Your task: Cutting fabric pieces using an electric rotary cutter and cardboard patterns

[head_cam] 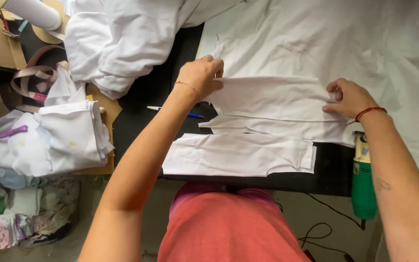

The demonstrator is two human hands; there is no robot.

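White cloth piece [272,97]: flat on dark surface [335,170], top of a stack of cut white pieces; left end pinched by left hand [201,75], right end pinched by right hand [350,98]. Second cut piece [238,154] nearer the body, at surface edge. Large white fabric [364,43] spread beyond. Blue pen [173,111] just left of the stack. Green electric cutter [363,179] beside right forearm. Folded white garments [71,136] at far left
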